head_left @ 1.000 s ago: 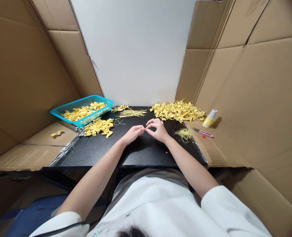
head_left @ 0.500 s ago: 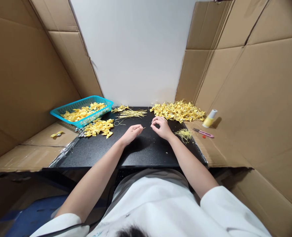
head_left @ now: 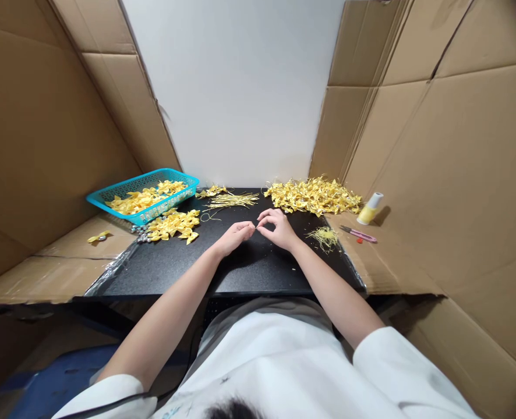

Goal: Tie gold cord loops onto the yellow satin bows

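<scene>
My left hand (head_left: pixel 235 237) is closed above the black tabletop (head_left: pixel 175 273), its thumb and fingers pinching a thin yellowish cord (head_left: pixel 256 227) of which only a tiny bit shows. From the other side, the thumb and forefinger of my right hand (head_left: pixel 281 230) close on the same spot, their tips almost touching the left fingertips. The rest of the cord is hidden in the hands. Beyond them lies a bundle of cut yellow cords (head_left: pixel 234 201). A large heap of yellow ribbon bows (head_left: pixel 314 196) is just past my right hand.
At left, a turquoise basket (head_left: pixel 142 220) holds yellow bows; a pile of bows (head_left: pixel 175 224) lies before it, and one single bow (head_left: pixel 99 237) on the cardboard. To the right are thread scraps (head_left: pixel 323 238), pink-handled snips (head_left: pixel 359 234) and a yellow thread spool (head_left: pixel 370 208). Cardboard walls flank the table.
My right hand has moved left, and its pinched fingertips now meet the left hand's at the cord end. My left hand stays nearly where it was.
</scene>
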The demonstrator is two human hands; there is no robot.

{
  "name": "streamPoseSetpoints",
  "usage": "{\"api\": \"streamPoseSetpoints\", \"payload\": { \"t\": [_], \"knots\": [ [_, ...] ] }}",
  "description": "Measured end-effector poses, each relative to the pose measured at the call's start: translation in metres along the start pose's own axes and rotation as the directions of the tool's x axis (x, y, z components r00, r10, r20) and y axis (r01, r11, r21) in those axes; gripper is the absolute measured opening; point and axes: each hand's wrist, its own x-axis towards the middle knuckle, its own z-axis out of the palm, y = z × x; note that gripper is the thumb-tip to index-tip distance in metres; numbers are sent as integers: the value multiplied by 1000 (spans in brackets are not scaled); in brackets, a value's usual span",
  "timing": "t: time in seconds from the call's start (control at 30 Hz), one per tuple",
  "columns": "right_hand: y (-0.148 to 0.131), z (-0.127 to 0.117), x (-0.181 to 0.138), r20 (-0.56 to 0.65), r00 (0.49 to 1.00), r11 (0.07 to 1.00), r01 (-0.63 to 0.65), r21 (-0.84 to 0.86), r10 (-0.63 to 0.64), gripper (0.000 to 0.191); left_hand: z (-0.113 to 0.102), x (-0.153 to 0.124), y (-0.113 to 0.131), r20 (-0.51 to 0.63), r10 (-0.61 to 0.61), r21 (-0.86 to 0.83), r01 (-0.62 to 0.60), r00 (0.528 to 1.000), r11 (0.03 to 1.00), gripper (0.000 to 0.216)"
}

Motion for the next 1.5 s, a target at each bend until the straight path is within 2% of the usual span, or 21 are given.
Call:
{"api": "streamPoseSetpoints", "payload": {
  "t": [0.4, 0.83, 1.13, 1.4, 1.5],
  "knots": [
    [-4, -1, -3, 52, 999, 999, 8, -50, -5, 5, 2, 0, 2, 1, -11, -52, 11, 1000, 999, 34],
    [6, -5, 0, -77, 997, 992, -40, -116, 31, 10, 2, 1, 5, -4, -70, -79, 69, 998, 994, 32],
    [27, -13, 2, -189, 967, 965, -202, -169, 170, 12, -1, 1, 4, -63, -67, -24, 66, 996, 998, 27],
    [32, -11, -2, -137, 948, 923, -313, -223, 288, 13, -2, 2, -1, -140, -74, 128, 92, 987, 987, 33],
    [33, -11, -3, -117, 934, 900, -357, -250, 338, 14, -4, 3, -6, -210, -69, 189, 110, 975, 976, 36]
  ]
}}
